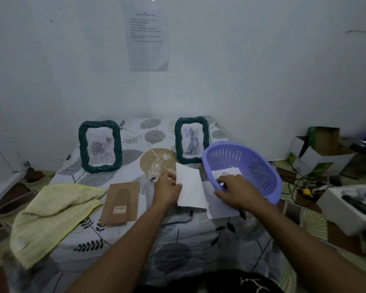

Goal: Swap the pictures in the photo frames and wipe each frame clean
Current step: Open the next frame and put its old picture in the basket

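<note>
Now, from the head camera, the left hand (167, 188) pinches the left edge of a white sheet (191, 187) over the leaf-patterned table (178, 240). The right hand (238, 192) lies across the near rim of the tilted purple basket (256, 163), fingers curled inside by some papers; whether they grasp anything I cannot tell. Two green frames stand at the back, the rose frame (99, 144) on the left and the cat frame (191, 140) on the right. A yellow cloth (51, 212) and a brown backing board (120, 203) lie at front left.
</note>
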